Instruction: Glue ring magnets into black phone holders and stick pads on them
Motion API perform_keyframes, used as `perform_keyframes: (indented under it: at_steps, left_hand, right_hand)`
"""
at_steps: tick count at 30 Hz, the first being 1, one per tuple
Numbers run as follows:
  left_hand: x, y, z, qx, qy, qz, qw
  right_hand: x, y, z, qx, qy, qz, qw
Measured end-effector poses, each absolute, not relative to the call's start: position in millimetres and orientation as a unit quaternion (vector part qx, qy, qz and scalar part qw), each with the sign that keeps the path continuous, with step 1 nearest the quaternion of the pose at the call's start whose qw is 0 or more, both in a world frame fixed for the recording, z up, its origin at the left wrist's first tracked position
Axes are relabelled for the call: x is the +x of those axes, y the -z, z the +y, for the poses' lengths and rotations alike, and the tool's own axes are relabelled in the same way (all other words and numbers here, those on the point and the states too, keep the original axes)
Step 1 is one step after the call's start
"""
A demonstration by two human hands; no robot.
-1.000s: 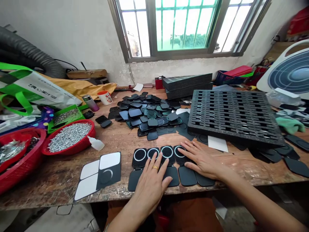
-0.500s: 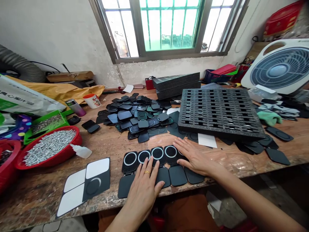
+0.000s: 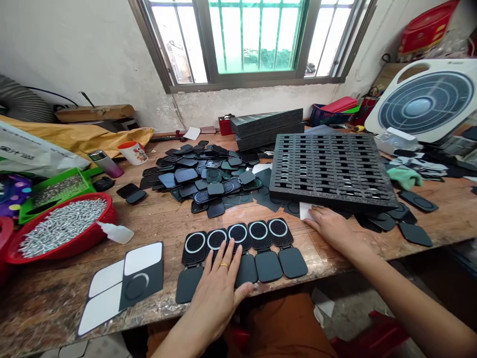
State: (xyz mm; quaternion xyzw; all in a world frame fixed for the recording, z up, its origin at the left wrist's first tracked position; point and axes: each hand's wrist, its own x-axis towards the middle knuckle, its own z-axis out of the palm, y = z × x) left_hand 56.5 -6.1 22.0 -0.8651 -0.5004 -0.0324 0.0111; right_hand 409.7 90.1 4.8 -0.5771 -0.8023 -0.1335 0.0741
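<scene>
Along the table's front lies a row of several black hinged pads (image 3: pixel 281 262), opened flat, with white rings on their ribbed upper halves. My left hand (image 3: pixel 219 278) rests on the row with its fingers spread, hiding part of the middle pads. To the right, my right hand (image 3: pixel 328 226) reaches to a white sheet (image 3: pixel 305 211) at the front edge of the foam tray (image 3: pixel 331 196). Its fingertips touch the sheet and the thumb stands apart. Left of the row lies a dark sheet (image 3: pixel 147 283) with white rounded panels and a ring.
Behind the row is a heap of black pads (image 3: pixel 194 174). Left stand a red bowl of metal pins (image 3: pixel 108 211), a green tray (image 3: pixel 89 184), a small white bottle (image 3: pixel 119 232), a flask (image 3: pixel 108 164) and a cup (image 3: pixel 133 152). A fan (image 3: pixel 421 99) stands at the right.
My right hand has left the right end of the pad row and moved right and away to the white sheet. My left hand stays on the row. The view has shifted slightly.
</scene>
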Motion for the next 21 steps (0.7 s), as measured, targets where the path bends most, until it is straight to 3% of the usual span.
perform_keyframes:
  at_steps: [10,21]
  left_hand:
    - [48,-69,-25,-0.841,0.06,-0.532,-0.085]
    - [20,-62,-50,-0.827,0.128,-0.542,-0.08]
  right_hand:
    - [409,-4,89,-0.464,0.229,-0.854,0.053]
    - [398,-20,90,-0.565,0.157,-0.807,0.063]
